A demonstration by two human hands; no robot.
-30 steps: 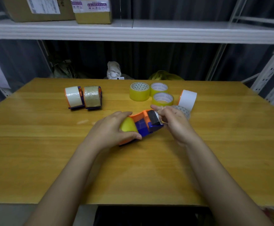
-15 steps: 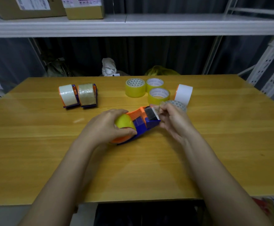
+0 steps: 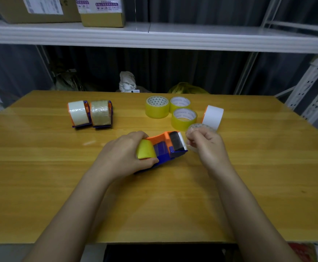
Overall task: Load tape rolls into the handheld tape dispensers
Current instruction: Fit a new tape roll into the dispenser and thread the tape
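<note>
An orange and blue tape dispenser (image 3: 168,148) lies on the wooden table (image 3: 41,176) with a yellow tape roll (image 3: 146,152) seated in it. My left hand (image 3: 124,154) grips the roll end of the dispenser. My right hand (image 3: 207,144) is curled at the dispenser's front, by the black roller and cutter, pinching what looks like the clear tape end. Three loose yellow rolls (image 3: 157,109) (image 3: 180,104) (image 3: 183,119), a white roll (image 3: 213,117) and a clear roll (image 3: 198,127) sit behind my right hand.
Two loaded dispensers, one with white tape (image 3: 78,114) and one with brownish tape (image 3: 101,114), stand at the back left. A white shelf (image 3: 154,36) with cardboard boxes (image 3: 102,11) hangs above the table's far edge. Metal racking (image 3: 313,86) stands at right.
My right hand has drawn slightly right and away from the dispenser's front, with fingers still pinched. The left hand keeps its grip on the roll end.
</note>
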